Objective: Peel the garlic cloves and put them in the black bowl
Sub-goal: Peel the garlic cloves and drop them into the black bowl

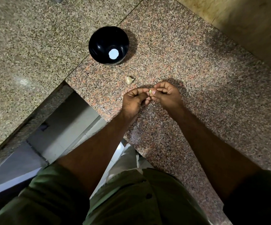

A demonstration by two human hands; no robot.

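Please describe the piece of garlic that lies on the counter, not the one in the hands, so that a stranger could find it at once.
Start at the black bowl on the speckled granite counter. Nearer the person, between the bowl and the left hand, a small pale piece of garlic lies alone on the stone. The other garlic clove is pinched between both hands' fingertips; this one nobody touches.

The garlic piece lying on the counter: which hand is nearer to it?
Left. The left hand is just below-right of the garlic piece; the right hand is farther right. Both pinch a clove.
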